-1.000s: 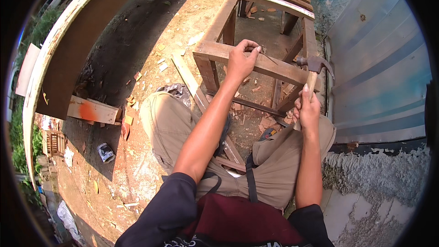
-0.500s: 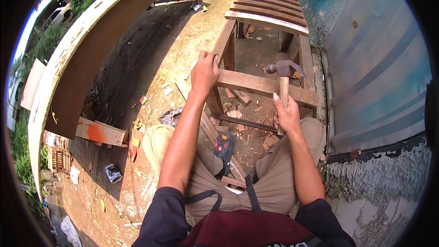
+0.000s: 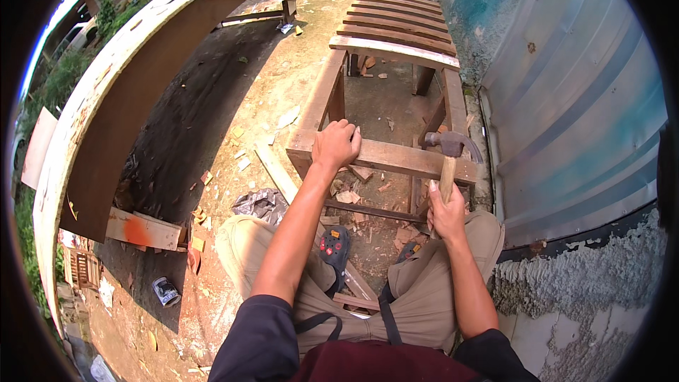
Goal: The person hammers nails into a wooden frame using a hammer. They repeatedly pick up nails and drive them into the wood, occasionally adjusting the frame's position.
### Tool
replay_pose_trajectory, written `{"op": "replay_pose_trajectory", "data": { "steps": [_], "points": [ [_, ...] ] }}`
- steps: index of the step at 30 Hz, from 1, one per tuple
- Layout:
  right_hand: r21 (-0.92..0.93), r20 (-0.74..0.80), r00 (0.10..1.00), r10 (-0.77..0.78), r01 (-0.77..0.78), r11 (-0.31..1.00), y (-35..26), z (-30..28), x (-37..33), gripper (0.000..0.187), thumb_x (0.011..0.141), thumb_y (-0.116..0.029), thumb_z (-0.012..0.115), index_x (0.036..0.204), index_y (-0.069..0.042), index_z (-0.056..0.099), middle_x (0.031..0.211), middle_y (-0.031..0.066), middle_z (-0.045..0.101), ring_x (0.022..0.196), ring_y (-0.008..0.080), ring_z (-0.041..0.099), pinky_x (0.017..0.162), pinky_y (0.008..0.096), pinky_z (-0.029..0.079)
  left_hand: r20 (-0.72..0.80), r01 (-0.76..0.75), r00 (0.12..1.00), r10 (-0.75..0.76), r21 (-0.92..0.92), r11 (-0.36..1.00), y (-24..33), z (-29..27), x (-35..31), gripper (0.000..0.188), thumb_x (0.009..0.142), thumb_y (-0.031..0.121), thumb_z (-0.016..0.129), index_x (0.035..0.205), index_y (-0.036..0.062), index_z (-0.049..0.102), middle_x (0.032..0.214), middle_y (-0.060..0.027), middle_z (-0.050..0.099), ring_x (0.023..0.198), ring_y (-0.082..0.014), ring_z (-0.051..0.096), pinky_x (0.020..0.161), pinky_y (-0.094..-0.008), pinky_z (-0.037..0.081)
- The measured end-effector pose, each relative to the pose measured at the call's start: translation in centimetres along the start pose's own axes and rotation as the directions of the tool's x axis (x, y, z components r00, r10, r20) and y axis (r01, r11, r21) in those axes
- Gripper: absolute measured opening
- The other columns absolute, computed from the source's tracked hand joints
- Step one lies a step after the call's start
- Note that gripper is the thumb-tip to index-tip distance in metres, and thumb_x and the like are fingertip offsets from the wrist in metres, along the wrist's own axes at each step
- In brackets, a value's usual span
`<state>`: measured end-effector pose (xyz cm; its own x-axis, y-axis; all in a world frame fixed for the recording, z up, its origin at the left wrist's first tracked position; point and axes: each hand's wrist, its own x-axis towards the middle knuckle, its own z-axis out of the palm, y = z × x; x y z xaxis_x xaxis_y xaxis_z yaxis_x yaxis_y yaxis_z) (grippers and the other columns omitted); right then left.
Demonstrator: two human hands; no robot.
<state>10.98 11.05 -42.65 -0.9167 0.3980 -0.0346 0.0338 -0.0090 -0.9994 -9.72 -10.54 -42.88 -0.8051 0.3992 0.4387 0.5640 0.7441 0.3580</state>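
Note:
In front of my knees stands a wooden bench frame point(image 3: 320, 99), slats across its far part and its near part without slats. My left hand point(image 3: 337, 146) is curled over the front rail point(image 3: 410, 159), just right of the near left corner. In my right hand point(image 3: 447, 213) is a claw hammer point(image 3: 448, 178), gripped by its wooden handle. Its rusty metal head points up, close to the right end of the front rail; whether it touches the wood I cannot tell. My palm hides the lower handle.
A corrugated metal sheet point(image 3: 566, 106) runs close along the right. At left a large curved wooden panel point(image 3: 134, 113) shades the ground. Wood scraps, a crumpled plastic bag point(image 3: 260, 203) and a tin can point(image 3: 166, 291) lie about. A long wood strip point(image 3: 276, 170) lies near my feet.
My left hand has shifted from the frame's near left corner to the right, onto the front rail, baring the corner. The hammer stays in my right hand, its head lower in view.

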Motion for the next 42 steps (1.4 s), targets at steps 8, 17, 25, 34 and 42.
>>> {"op": "replay_pose_trajectory", "data": {
  "steps": [8,17,25,34,42],
  "points": [
    [-0.033,-0.014,0.995,-0.102,0.101,0.994,0.3,-0.8,-0.5,0.021,0.105,-0.023,0.064,0.098,-0.006,0.054,0.069,-0.0049,0.050,0.049,0.0035,0.045,0.044,0.0236,0.037,0.007,0.059,0.998,-0.059,0.002,0.998,0.4,0.0,0.1,0.029,0.094,0.028,0.059,0.086,0.0036,0.072,0.094,-0.0154,0.069,0.090,-0.0358,0.070,0.079,-0.0499,0.057],
    [-0.035,-0.034,0.992,-0.122,0.121,0.992,1.3,-1.2,-0.8,0.022,0.105,-0.024,0.065,0.098,-0.006,0.055,0.072,-0.0050,0.050,0.058,0.0030,0.047,0.050,0.0233,0.038,-0.033,0.038,0.999,-0.039,-0.041,0.998,-0.2,0.5,0.1,0.028,0.091,0.029,0.061,0.085,0.0029,0.071,0.091,-0.0153,0.067,0.083,-0.0386,0.069,0.076,-0.0506,0.057],
    [-0.025,-0.092,0.986,-0.137,0.135,0.991,2.0,-2.8,-1.7,0.027,0.105,-0.029,0.064,0.098,-0.008,0.049,0.064,-0.0015,0.046,0.040,0.0077,0.043,0.035,0.0260,0.037,-0.079,-0.015,0.997,0.014,-0.018,1.000,-0.6,0.6,0.2,0.027,0.089,0.028,0.062,0.083,0.0030,0.071,0.088,-0.0149,0.067,0.081,-0.0378,0.070,0.073,-0.0502,0.057],
    [0.120,-0.090,0.996,-0.027,0.037,0.992,0.4,-2.9,-2.1,0.025,0.104,-0.027,0.066,0.102,-0.007,0.051,0.066,-0.0020,0.051,0.041,0.0068,0.046,0.036,0.0265,0.038,-0.029,0.032,0.999,-0.031,0.026,0.999,-0.1,0.7,0.4,0.030,0.091,0.029,0.059,0.084,0.0022,0.071,0.091,-0.0161,0.068,0.084,-0.0390,0.069,0.076,-0.0514,0.056],
    [0.147,-0.136,0.990,0.021,0.000,0.989,-0.2,-2.9,-2.3,0.031,0.103,-0.030,0.067,0.099,-0.006,0.048,0.064,0.0002,0.048,0.040,0.0088,0.044,0.034,0.0273,0.038,-0.047,0.010,0.999,-0.010,0.003,1.000,-0.9,0.8,0.1,0.030,0.089,0.031,0.061,0.084,0.0033,0.072,0.090,-0.0140,0.067,0.081,-0.0392,0.070,0.073,-0.0512,0.057]
  ]
}}
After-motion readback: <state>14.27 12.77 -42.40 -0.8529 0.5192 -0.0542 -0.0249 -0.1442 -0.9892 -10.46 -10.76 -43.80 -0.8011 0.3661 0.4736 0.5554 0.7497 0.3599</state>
